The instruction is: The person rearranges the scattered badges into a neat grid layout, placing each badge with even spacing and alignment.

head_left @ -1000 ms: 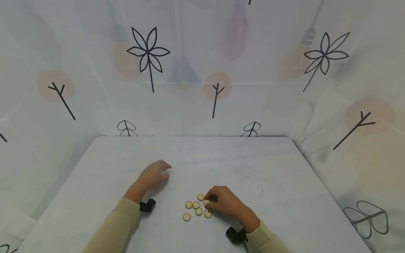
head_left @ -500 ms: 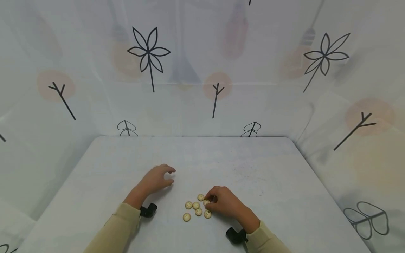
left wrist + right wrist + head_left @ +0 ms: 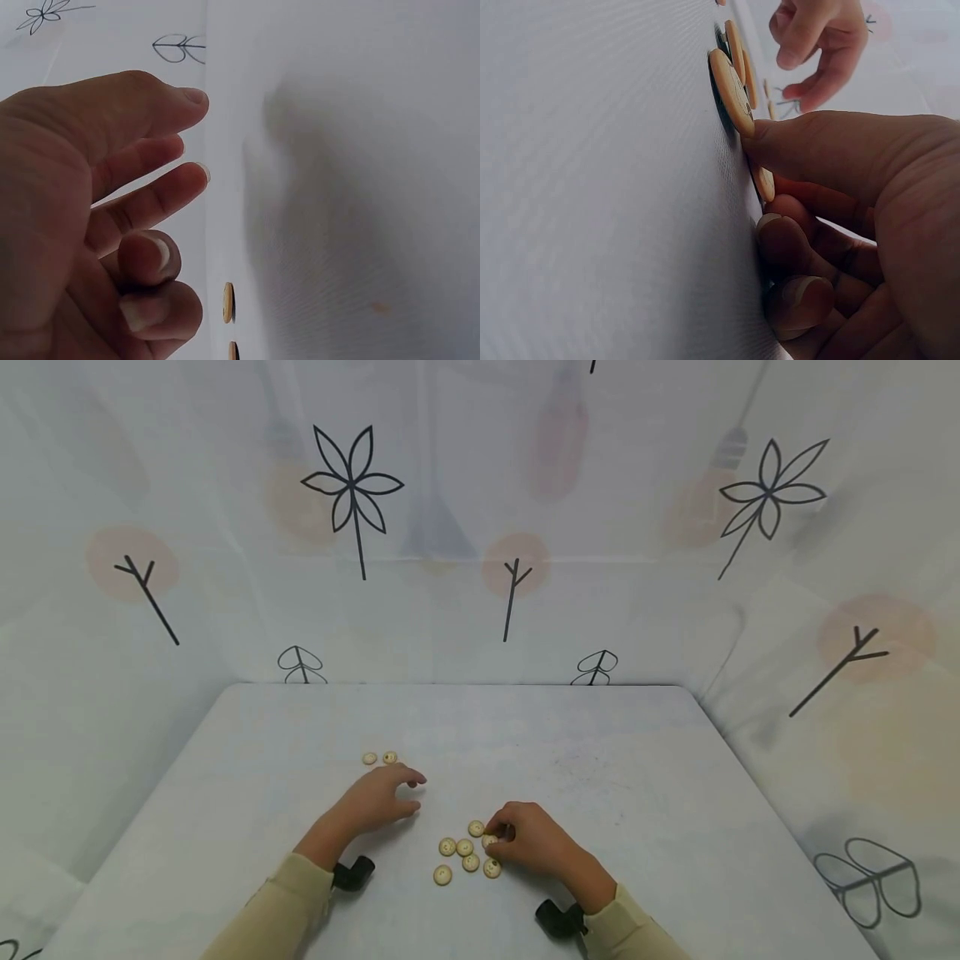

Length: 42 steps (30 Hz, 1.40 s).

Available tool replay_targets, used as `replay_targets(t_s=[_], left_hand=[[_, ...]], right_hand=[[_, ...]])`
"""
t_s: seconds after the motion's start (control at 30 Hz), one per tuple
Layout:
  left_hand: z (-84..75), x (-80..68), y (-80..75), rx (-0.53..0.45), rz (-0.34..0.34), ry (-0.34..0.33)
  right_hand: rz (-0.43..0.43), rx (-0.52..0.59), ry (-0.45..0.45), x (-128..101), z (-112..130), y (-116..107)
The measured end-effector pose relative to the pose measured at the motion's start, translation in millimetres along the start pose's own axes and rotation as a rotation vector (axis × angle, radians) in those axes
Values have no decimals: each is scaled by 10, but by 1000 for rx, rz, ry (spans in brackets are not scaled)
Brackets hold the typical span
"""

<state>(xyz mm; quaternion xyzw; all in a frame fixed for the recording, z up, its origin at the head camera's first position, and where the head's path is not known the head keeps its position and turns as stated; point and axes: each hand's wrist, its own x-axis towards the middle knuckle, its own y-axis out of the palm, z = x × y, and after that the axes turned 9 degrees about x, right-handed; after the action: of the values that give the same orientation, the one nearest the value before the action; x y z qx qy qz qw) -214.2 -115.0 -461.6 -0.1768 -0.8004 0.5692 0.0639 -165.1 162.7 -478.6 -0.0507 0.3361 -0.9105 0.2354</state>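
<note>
In the head view my left hand (image 3: 375, 803) hovers over the left of the table, thumb and fingers apart, holding nothing. Just beyond it lie two round, cream-coloured wooden buttons, a left one (image 3: 370, 758) and a right one (image 3: 390, 757). My right hand (image 3: 531, 837) is down at the right side of a loose cluster of similar buttons. Its thumb and forefinger pinch one button (image 3: 490, 841), partly covered by the fingers. In the right wrist view the thumb tip also meets the edge of a nearer button (image 3: 731, 91).
Several more buttons lie flat around the right fingers, among them a front-left button (image 3: 442, 875) and a back button (image 3: 476, 828). The white table (image 3: 637, 760) ends at a patterned cloth backdrop (image 3: 450, 610). Black wrist cameras sit under both forearms.
My left hand has drawn back toward me and slightly right, uncovering the two far buttons. My right hand has stayed in place at the cluster.
</note>
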Motion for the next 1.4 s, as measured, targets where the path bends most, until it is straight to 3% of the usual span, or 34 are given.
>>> replay_targets(t_s=[0.57, 1.4], left_hand=[[-86, -113, 63, -16, 23, 128], [-209, -171, 140, -28, 120, 230]], right_hand=[[-5, -13, -3, 16, 15, -6], [0, -13, 0, 11, 24, 2]])
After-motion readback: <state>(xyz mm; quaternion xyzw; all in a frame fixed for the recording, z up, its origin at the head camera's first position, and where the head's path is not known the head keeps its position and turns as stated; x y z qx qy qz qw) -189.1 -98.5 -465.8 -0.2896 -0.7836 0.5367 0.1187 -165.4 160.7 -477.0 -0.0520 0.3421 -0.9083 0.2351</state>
